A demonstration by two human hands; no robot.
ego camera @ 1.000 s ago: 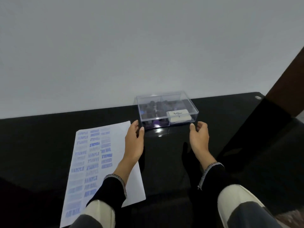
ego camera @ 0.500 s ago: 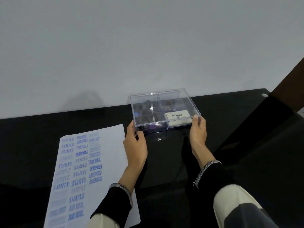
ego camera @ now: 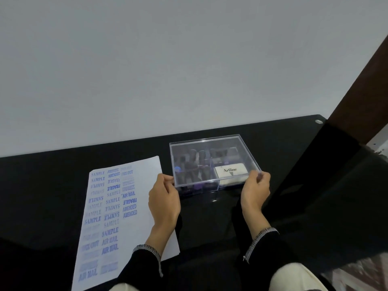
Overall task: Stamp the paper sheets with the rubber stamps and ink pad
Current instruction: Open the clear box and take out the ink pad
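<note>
Gripping the clear plastic lid (ego camera: 212, 156) of the transparent rectangular storage box (ego camera: 216, 166) at its two near corners, your hands leave you little margin. Your left hand (ego camera: 163, 196) pinches the near-left corner with fingertips and thumb; your right hand (ego camera: 255, 189) pinches the near-right corner the same way. The lid looks raised at its near edge, though the clear walls make the gap hard to judge.

The box sits on the glossy black worktop (ego camera: 294, 185), toward its far edge, just right of the white paper sheet printed with blue stamp marks (ego camera: 117, 206). Inside, the dark-handled rubber stamps (ego camera: 195, 164) stand crowded in the left part, and the white ink pad labelled Artline (ego camera: 231, 172) lies in the near-right part.

Risks, as I judge them:
- The worktop looks slick, so a lid that sticks could drag the whole box toward you or tip it, spilling the stamps.
- A pinch on smooth plastic corners can slip; if one corner frees first, the lid may twist and jam.
- Your left wrist hangs over the sheet's right edge, so a sudden jerk could shift or crease the paper.
- Stamps tumbling out with wet faces could smear the sheet.

Lift evenly and slowly.
</note>
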